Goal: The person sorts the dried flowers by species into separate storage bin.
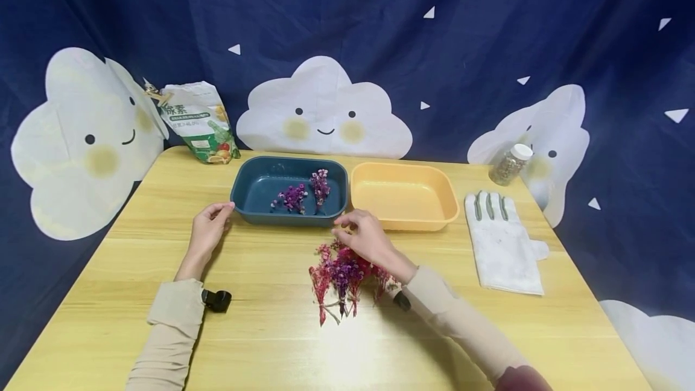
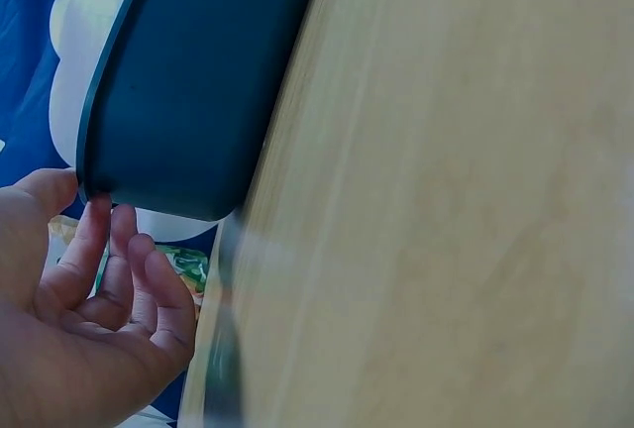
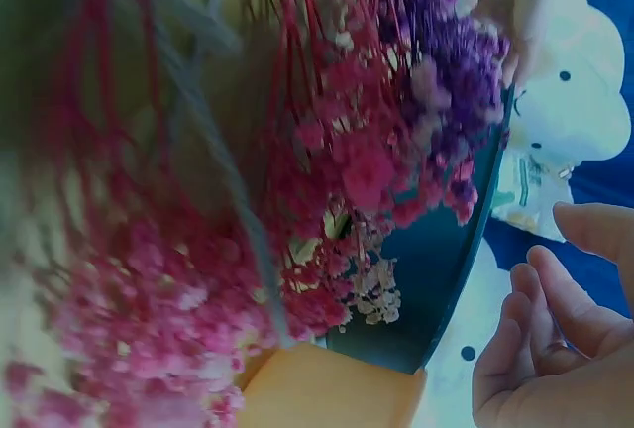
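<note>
My left hand [image 1: 209, 231] is at the left front corner of a dark blue plastic tub [image 1: 288, 219]. Its thumb and index finger pinch the rim in the left wrist view. Two small bunches of dried purple flowers [image 1: 294, 198] lie inside the tub. My right hand [image 1: 365, 237] hovers by the tub's right front corner, fingers loosely bent and thumb apart, with nothing seen between them. Below it, several tied bunches of pink and purple dried flowers [image 1: 342, 276] lie on the table. Close up, pink blossoms [image 3: 158, 319] fill much of the right wrist view.
A yellow tub [image 1: 404, 222] stands against the blue one's right side. Farther right are a white work glove [image 1: 502, 252] and a clear jar with a white lid [image 1: 510, 165]. At the back left stands a printed fertilizer bag [image 1: 201, 122], in front of a blue curtain [image 1: 380, 11].
</note>
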